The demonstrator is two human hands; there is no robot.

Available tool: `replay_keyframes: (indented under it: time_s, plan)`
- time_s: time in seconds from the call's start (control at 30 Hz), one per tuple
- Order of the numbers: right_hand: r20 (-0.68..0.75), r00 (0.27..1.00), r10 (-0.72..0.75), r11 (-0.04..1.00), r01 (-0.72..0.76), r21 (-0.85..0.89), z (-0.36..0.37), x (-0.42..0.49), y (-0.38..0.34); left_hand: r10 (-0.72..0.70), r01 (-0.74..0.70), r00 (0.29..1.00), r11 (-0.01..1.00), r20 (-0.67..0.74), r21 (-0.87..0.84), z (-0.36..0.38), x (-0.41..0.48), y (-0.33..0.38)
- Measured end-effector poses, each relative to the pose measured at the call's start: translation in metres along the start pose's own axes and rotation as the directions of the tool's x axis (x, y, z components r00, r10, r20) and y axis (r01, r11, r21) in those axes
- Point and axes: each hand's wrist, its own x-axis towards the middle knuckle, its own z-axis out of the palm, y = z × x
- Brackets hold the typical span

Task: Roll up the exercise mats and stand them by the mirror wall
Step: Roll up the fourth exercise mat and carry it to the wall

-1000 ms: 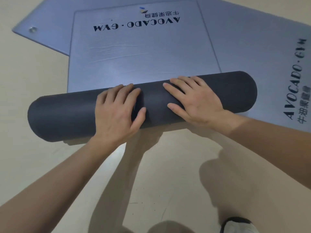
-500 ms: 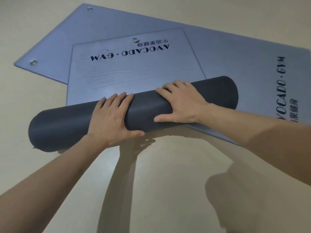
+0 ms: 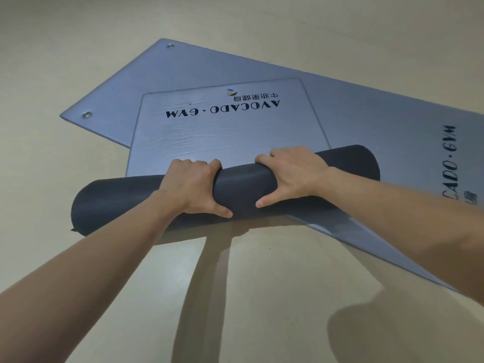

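both hands clamp a half-rolled gym mat

watching from my remote desk: the left hand and right hand each grip the dark roll at the centre of the view. the fingers hook over its far side and the thumbs press on the near side. the roll lies across the floor from 8 o'clock to 2 o'clock. its unrolled part, the grey top mat, runs away toward 12 o'clock with the printed logo face up.

i judge the foam light and springy. it looks soft enough to give under the fingers, yet stiff enough to uncoil if the grip slackens, and its dark skin looks matte rather than slick. the middle hold suits rolling. for carrying, i would take it round the girth near mid-length with the loose edge trapped.

a second mat lies flat beneath, slanting from 10 o'clock to 4 o'clock, with two metal eyelets at its far-left end. the roll's right end rides on that mat, which may drag it or skew the roll. the mirror wall is not in view.
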Motion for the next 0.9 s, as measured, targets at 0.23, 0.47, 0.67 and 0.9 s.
replay_keyframes:
  time_s: [0.23, 0.47, 0.67, 0.9]
  plan:
    - [0.140, 0.989, -0.049, 0.990, 0.030, 0.135, 0.007, -0.072, -0.035, 0.043, -0.030, 0.989, 0.995, 0.144, -0.093, 0.000, -0.075, 0.038]
    - [0.370, 0.915, -0.159, 0.917, -0.002, 0.398, 0.031, -0.146, -0.067, 0.161, -0.060, 0.892, 0.969, 0.423, -0.242, 0.001, -0.153, 0.084]
    - [0.538, 0.810, -0.234, 0.798, -0.156, 0.582, 0.050, -0.164, -0.081, 0.290, 0.078, 0.710, 0.873, 0.641, -0.481, 0.011, -0.165, 0.090]
    - [0.590, 0.774, -0.230, 0.760, -0.236, 0.605, 0.056, -0.154, -0.076, 0.231, -0.014, 0.897, 0.867, 0.376, -0.498, 0.015, -0.191, 0.095]
